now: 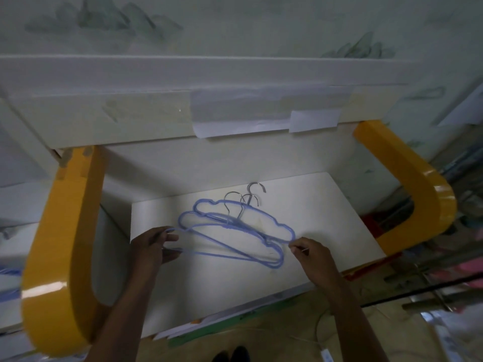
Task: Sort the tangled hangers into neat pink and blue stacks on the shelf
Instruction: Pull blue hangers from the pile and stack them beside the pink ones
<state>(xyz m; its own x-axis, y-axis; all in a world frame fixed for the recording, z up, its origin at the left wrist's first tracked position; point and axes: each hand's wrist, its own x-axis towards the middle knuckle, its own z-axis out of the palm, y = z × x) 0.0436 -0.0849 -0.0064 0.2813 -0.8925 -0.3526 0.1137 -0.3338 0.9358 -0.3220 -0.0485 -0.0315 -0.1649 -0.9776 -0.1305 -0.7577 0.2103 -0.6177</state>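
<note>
The shelf (209,291) was a flat, pale board set between two glossy yellow side panels (62,244), rounded at their front corners and shiny enough to catch the light; a white upper board with taped paper sheets (313,120) hung over it.

On the shelf lay the blue hangers (243,231), three by the look of them, thin plastic-coated frames with scalloped shoulders and bare metal hooks (251,198) pointing toward the back wall; the frames overlapped and crossed each other, fanned out and not squared up; no pink hanger could be seen on the shelf.

The left hand (154,250) had its fingers curled round the left ends of the hangers, holding them just above the board; the right hand (311,253) pinched the right end of a frame between thumb and fingertips.

The step in hand appeared to be drawing the blue frames into one tidy stack; to do it well, I judged that both ends should be pressed inward together so the shoulders nest, and the hooks turned to lie one over another before anything is let go; the coating looked slightly grippy, so the frames would likely drag on each other and want a small lift, not a slide; the hooks were the probable snag, since one could catch a neighbour's bar and pull the stack askew.
</note>
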